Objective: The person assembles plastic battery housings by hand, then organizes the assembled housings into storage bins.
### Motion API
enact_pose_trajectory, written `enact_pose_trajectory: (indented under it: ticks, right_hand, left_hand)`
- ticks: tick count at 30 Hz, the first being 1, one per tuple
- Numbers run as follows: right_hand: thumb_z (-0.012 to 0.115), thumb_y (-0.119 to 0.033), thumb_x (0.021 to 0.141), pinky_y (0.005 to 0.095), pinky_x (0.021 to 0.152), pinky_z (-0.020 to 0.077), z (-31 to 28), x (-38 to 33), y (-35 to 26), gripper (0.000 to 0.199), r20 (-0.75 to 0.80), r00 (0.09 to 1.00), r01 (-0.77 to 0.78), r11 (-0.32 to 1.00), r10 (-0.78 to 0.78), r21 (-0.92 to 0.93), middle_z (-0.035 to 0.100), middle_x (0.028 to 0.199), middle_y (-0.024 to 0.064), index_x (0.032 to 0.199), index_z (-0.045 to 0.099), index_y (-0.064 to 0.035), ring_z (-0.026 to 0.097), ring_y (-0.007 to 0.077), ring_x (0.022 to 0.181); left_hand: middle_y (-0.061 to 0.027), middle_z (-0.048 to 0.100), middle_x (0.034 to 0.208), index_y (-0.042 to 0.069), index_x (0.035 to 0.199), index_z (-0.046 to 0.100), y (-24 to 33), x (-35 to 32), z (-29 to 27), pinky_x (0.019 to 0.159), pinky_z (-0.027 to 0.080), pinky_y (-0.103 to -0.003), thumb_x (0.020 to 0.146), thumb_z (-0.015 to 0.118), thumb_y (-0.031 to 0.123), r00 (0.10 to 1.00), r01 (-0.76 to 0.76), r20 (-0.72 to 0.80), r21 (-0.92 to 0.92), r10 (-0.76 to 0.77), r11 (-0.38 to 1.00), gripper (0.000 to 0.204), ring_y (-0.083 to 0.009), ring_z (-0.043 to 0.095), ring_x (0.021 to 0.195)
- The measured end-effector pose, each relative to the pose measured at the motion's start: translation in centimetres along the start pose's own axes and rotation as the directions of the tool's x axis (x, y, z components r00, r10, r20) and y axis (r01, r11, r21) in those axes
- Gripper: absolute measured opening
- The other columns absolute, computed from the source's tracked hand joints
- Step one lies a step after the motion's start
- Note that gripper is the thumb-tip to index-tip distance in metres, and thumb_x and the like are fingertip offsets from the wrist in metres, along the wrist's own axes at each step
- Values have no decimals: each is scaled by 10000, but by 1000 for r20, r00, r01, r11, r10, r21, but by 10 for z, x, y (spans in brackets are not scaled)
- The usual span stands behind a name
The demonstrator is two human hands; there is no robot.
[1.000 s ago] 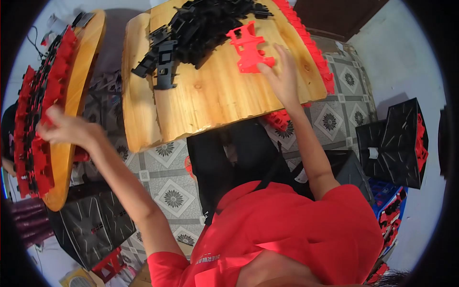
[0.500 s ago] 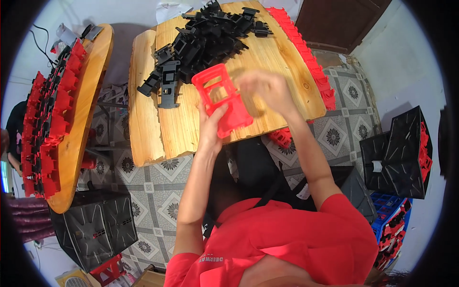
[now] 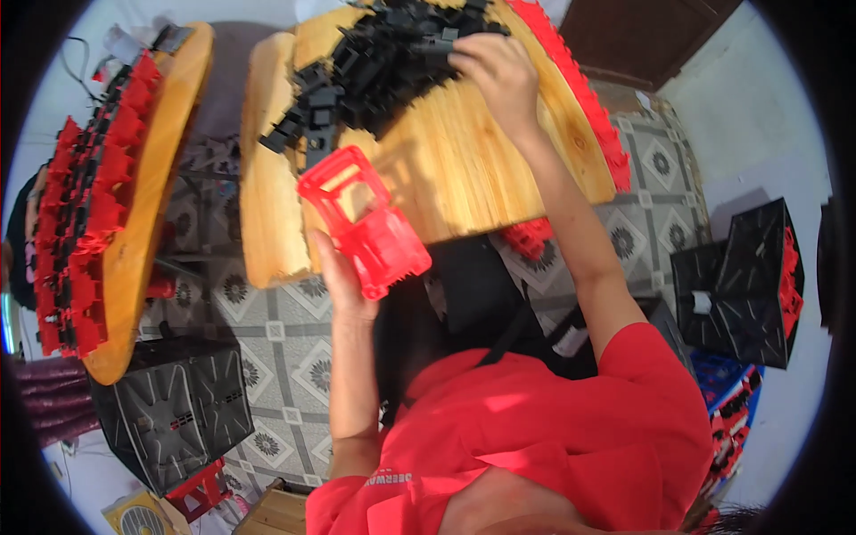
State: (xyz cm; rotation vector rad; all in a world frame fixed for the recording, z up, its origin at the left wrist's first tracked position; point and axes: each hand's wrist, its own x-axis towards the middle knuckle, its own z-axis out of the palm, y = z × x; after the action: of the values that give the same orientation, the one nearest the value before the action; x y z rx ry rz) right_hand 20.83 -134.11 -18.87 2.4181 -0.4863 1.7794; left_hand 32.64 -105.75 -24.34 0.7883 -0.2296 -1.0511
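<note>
My left hand grips a red plastic frame by its lower left side, just off the table's near edge. The frame is tilted, with a large opening in its upper half and a more solid lower half. At the far side of the wooden table, my right hand reaches to the right side of a heap of black plastic parts. Its thumb and fingertips pinch the end of a dark grey-black plastic part on that heap.
Red parts line the table's right edge. Left of me stands a narrow wooden board with rows of red and black parts. Black crates sit at lower left, and another crate with red pieces stands at right.
My right hand has moved away and up from beside the red frame to the black heap, closing on a part. My left hand has drawn the frame left and nearer to me.
</note>
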Motion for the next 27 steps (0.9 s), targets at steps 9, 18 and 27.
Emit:
enact_pose_trajectory:
  ticks: [9, 18, 27]
  right_hand:
    - [779, -228, 707, 349, 805, 481, -79, -91, -50, 298, 438, 888, 130, 990, -141, 55, 659, 1044, 69, 933, 689, -57, 599, 213, 931]
    - [640, -66, 847, 365, 898, 455, -25, -72, -4, 256, 748, 664, -157, 979, 5, 132, 596, 1085, 104, 1102, 659, -65, 567, 280, 1045]
    - [759, -132, 759, 323, 650, 452, -63, -45, -70, 218, 652, 700, -485, 864, 292, 135, 527, 763, 77, 919, 666, -16, 544, 224, 696]
  left_hand:
    - [-159, 530, 1326, 87, 1390, 398, 9, -12, -3, 995, 469, -433, 955, 491, 505, 997, -72, -17, -7, 72, 997, 611, -283, 558, 1182]
    - [-197, 427, 1395, 230, 1510, 132, 18, -20, -8, 1039, 419, -512, 912, 607, 391, 989, -126, 81, 8, 125, 992, 780, -359, 472, 1266]
    - [-144, 374, 1425, 235, 1512, 101, 15, -15, -20, 1058, 376, -486, 858, 720, 296, 973, -222, 64, -20, 223, 975, 903, -288, 394, 1317]
